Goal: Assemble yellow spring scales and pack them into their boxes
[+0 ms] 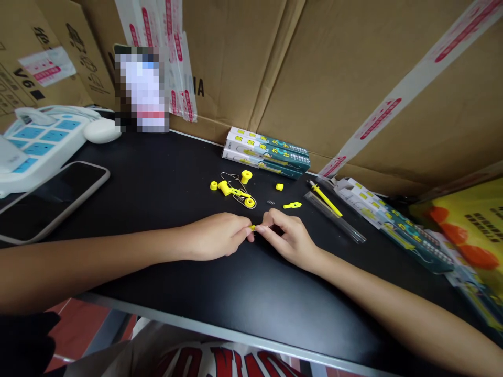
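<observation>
My left hand [220, 236] is closed in a pinch on a small yellow plastic part [252, 228]. Fingertips of my right hand [290, 238] meet it from the other side, pinched around something too small to make out. Just beyond the hands lie a loose spring [271, 202], a flat yellow piece [292, 205] and a small yellow cap [279, 187]. Farther left is a cluster with a yellow flanged plug [246, 177], a yellow ring [214, 185], a yellow funnel-shaped piece [224, 188] and metal wire hooks [231, 175].
A yellow rod [327, 199] lies beside a clear plastic tube [338, 219]. Printed boxes are stacked [265, 152] at the back, with more boxes [396, 225] at right near a yellow bag [471, 225]. At left are a phone [55, 201] and a power strip [47, 144].
</observation>
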A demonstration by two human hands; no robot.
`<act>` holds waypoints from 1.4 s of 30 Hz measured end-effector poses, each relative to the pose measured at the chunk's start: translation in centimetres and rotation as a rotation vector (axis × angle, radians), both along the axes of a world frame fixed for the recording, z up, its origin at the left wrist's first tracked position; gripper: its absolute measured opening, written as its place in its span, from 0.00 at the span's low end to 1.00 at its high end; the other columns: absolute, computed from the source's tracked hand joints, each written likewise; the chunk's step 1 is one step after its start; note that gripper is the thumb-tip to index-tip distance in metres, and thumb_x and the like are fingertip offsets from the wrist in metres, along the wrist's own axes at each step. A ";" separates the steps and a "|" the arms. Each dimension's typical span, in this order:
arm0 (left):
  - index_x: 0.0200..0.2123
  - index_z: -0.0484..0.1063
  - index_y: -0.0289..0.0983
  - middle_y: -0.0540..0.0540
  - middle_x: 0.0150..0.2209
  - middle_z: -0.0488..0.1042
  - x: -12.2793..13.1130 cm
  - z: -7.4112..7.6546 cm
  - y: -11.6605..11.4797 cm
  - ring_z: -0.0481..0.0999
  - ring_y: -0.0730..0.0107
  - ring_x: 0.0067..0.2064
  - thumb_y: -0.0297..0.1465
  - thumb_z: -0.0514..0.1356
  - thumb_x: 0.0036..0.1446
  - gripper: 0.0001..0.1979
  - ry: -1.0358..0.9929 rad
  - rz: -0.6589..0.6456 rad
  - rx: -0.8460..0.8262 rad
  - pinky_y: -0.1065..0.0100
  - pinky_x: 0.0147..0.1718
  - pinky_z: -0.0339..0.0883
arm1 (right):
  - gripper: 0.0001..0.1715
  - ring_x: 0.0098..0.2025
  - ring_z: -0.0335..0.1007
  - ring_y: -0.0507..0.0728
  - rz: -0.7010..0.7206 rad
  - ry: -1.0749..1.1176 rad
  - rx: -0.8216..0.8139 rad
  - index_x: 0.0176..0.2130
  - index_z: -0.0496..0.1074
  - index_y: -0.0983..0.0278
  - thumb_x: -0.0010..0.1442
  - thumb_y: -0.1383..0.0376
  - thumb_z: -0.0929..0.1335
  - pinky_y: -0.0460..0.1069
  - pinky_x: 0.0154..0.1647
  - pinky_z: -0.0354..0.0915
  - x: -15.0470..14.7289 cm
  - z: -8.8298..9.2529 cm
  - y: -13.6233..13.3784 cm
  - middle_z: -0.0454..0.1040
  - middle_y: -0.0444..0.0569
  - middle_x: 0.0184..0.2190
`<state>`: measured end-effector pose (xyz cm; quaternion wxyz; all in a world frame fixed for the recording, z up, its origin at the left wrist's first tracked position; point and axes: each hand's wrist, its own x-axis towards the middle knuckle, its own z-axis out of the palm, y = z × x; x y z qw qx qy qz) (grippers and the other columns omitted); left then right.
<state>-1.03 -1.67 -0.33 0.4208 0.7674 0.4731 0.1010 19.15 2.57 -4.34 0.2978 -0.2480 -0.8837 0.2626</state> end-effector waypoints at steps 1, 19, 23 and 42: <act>0.39 0.71 0.34 0.53 0.20 0.67 0.0 -0.1 0.0 0.68 0.72 0.24 0.32 0.42 0.66 0.18 -0.014 0.005 -0.012 0.71 0.28 0.59 | 0.14 0.23 0.57 0.48 -0.012 0.000 0.002 0.28 0.60 0.62 0.65 0.64 0.65 0.45 0.24 0.56 -0.1 0.0 -0.1 0.65 0.41 0.23; 0.37 0.62 0.36 0.56 0.21 0.58 0.3 -0.3 0.2 0.55 0.79 0.18 0.33 0.42 0.66 0.13 -0.206 0.082 -0.341 0.75 0.17 0.53 | 0.17 0.24 0.58 0.49 -0.024 0.086 -0.269 0.27 0.63 0.63 0.61 0.56 0.68 0.45 0.25 0.58 -0.4 0.4 0.7 0.63 0.41 0.22; 0.34 0.61 0.36 0.56 0.21 0.58 0.0 -0.3 0.4 0.55 0.80 0.18 0.34 0.43 0.66 0.12 -0.221 0.058 -0.330 0.75 0.17 0.52 | 0.16 0.23 0.59 0.48 0.060 0.033 -0.387 0.28 0.65 0.64 0.60 0.56 0.69 0.44 0.23 0.59 0.2 1.0 1.3 0.64 0.41 0.22; 0.36 0.66 0.35 0.55 0.19 0.60 -0.2 -0.6 0.1 0.60 0.76 0.20 0.34 0.43 0.66 0.15 -0.132 0.014 -0.159 0.72 0.23 0.57 | 0.17 0.25 0.64 0.50 -0.016 0.057 -0.307 0.26 0.66 0.64 0.57 0.55 0.71 0.46 0.25 0.61 0.3 0.4 0.5 0.70 0.44 0.23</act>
